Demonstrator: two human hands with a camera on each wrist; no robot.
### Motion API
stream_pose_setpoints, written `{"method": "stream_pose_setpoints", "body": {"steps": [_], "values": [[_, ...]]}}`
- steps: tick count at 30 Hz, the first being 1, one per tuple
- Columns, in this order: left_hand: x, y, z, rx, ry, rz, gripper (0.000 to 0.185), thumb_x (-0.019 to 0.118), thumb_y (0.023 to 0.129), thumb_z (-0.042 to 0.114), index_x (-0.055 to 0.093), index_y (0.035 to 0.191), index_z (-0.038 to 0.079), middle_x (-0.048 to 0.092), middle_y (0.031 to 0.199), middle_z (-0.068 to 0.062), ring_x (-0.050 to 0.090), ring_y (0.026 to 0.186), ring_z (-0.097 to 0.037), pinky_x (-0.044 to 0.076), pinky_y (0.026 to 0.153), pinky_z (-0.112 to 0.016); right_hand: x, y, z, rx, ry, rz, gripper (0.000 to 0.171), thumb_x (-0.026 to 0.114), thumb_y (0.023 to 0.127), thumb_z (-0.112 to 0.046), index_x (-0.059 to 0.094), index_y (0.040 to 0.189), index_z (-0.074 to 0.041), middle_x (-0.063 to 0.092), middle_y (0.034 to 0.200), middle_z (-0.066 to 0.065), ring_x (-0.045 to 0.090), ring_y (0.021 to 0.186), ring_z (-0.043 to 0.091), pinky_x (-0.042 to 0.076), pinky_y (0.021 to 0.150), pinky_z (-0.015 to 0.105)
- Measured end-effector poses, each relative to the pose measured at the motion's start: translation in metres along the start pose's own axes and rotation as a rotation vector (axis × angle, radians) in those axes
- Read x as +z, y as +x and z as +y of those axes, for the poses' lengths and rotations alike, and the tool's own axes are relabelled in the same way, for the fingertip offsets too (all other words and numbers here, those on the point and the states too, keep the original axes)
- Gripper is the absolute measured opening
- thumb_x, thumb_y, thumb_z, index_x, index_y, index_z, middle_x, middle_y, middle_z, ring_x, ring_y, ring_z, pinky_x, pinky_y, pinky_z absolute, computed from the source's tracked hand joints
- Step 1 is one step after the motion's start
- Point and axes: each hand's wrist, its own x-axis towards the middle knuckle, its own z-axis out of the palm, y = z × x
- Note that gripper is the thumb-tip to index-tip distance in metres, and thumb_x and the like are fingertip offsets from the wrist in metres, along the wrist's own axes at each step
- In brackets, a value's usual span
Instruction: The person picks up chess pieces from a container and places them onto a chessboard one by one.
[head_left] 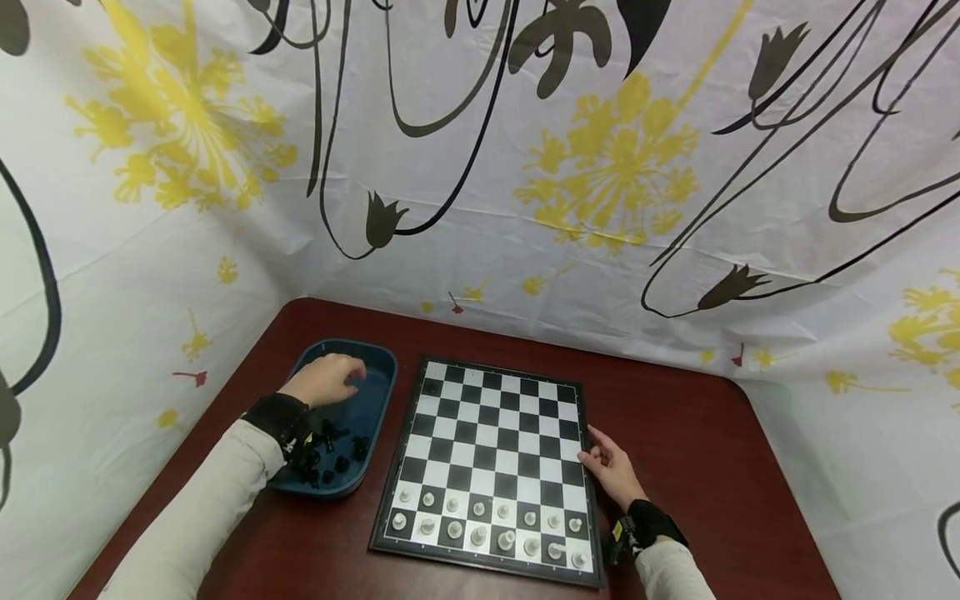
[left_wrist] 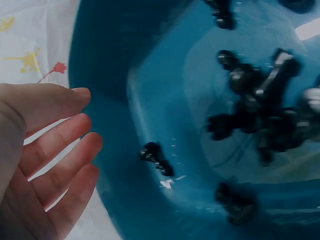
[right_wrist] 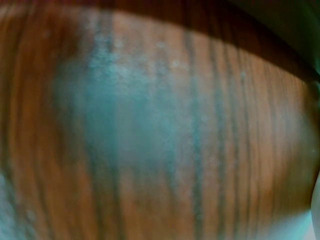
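My left hand (head_left: pixel 327 380) hovers over the far part of a blue plastic tub (head_left: pixel 390 367), fingers loosely bent with nothing between them. In the left wrist view its fingertips (left_wrist: pixel 91 142) overlap the tub's rim. Black chess pieces (left_wrist: pixel 260 105) lie jumbled inside the tub, with a single black chess piece (left_wrist: pixel 157 159) apart from the pile. My right hand (head_left: pixel 613 475) rests at the right edge of a chessboard (head_left: pixel 486 437), its fingers lightly bent against the border. White chess pieces (head_left: pixel 478 536) stand in two rows along the near side. A small dark shape (head_left: pixel 432 387) shows near the far left corner.
The reddish-brown table (head_left: pixel 675 425) has rounded far corners. A white sheet (head_left: pixel 465 167) with yellow and grey flower prints hangs round its back and sides. The right wrist view shows only blurred wood grain (right_wrist: pixel 210 125) close up.
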Motion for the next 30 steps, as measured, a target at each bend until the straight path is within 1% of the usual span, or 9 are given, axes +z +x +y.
{"method": "stream_pose_setpoints", "body": {"steps": [6, 9, 12, 15, 17, 22, 24, 30], "values": [[0.011, -0.008, -0.003, -0.017, 0.020, -0.054, 0.025, 0.066, 0.079, 0.011, 0.063, 0.104, 0.007, 0.063, 0.101, -0.007, 0.060, 0.089, -0.023, 0.049, 0.073, -0.039, -0.001, 0.000, -0.001, 0.006, -0.015, -0.004, 0.056, 0.064, 0.084, -0.013, 0.041, 0.134, -0.004, 0.047, 0.076, 0.004, 0.043, 0.063, 0.010, 0.036, 0.060, 0.022], [0.013, -0.012, -0.003, -0.033, 0.016, -0.085, 0.025, 0.067, 0.079, 0.011, 0.063, 0.103, 0.007, 0.063, 0.099, -0.006, 0.060, 0.088, -0.022, 0.049, 0.072, -0.040, -0.001, 0.001, 0.000, 0.006, -0.015, -0.006, 0.056, 0.064, 0.084, -0.014, 0.041, 0.134, -0.004, 0.047, 0.076, 0.004, 0.044, 0.064, 0.010, 0.036, 0.060, 0.022], [0.013, -0.015, -0.002, -0.044, 0.000, -0.136, 0.024, 0.068, 0.078, 0.010, 0.063, 0.102, 0.008, 0.063, 0.097, -0.006, 0.059, 0.087, -0.022, 0.048, 0.072, -0.041, -0.001, 0.001, 0.000, 0.004, -0.010, -0.003, 0.056, 0.064, 0.084, -0.014, 0.042, 0.134, -0.004, 0.048, 0.075, 0.004, 0.044, 0.062, 0.010, 0.036, 0.060, 0.022], [0.014, -0.017, -0.002, -0.036, -0.010, -0.174, 0.024, 0.068, 0.077, 0.009, 0.063, 0.101, 0.007, 0.062, 0.095, -0.006, 0.059, 0.086, -0.023, 0.048, 0.072, -0.040, -0.001, 0.000, 0.000, -0.006, -0.005, 0.000, 0.056, 0.064, 0.083, -0.013, 0.041, 0.133, -0.002, 0.048, 0.074, 0.004, 0.044, 0.061, 0.009, 0.036, 0.058, 0.022], [0.016, -0.017, -0.001, -0.048, -0.012, -0.179, 0.024, 0.068, 0.077, 0.009, 0.063, 0.100, 0.008, 0.062, 0.095, -0.005, 0.059, 0.087, -0.022, 0.048, 0.072, -0.039, -0.001, 0.000, -0.001, -0.010, 0.000, 0.005, 0.056, 0.064, 0.083, -0.012, 0.041, 0.133, -0.002, 0.047, 0.073, 0.004, 0.043, 0.060, 0.009, 0.036, 0.057, 0.021], [0.020, -0.017, -0.002, -0.048, 0.002, -0.184, 0.025, 0.069, 0.076, 0.009, 0.063, 0.100, 0.008, 0.062, 0.096, -0.005, 0.059, 0.086, -0.021, 0.048, 0.071, -0.039, -0.001, 0.000, -0.001, -0.008, 0.005, -0.001, 0.056, 0.063, 0.083, -0.011, 0.040, 0.134, -0.001, 0.046, 0.073, 0.004, 0.042, 0.059, 0.009, 0.035, 0.056, 0.021], [0.022, -0.016, -0.003, -0.036, 0.012, -0.193, 0.025, 0.070, 0.076, 0.009, 0.063, 0.100, 0.007, 0.062, 0.096, -0.005, 0.059, 0.085, -0.022, 0.048, 0.070, -0.039, -0.001, 0.000, -0.001, -0.006, 0.004, -0.005, 0.056, 0.063, 0.083, -0.011, 0.040, 0.134, -0.001, 0.046, 0.073, 0.004, 0.042, 0.059, 0.009, 0.035, 0.056, 0.022], [0.029, -0.013, -0.006, -0.023, 0.025, -0.206, 0.019, 0.070, 0.073, 0.008, 0.064, 0.091, 0.009, 0.060, 0.082, 0.000, 0.056, 0.073, -0.015, 0.046, 0.063, -0.035, -0.001, 0.001, 0.000, -0.001, 0.005, -0.014, 0.056, 0.064, 0.083, -0.011, 0.041, 0.134, -0.002, 0.047, 0.074, 0.004, 0.044, 0.060, 0.010, 0.036, 0.057, 0.022]]}}
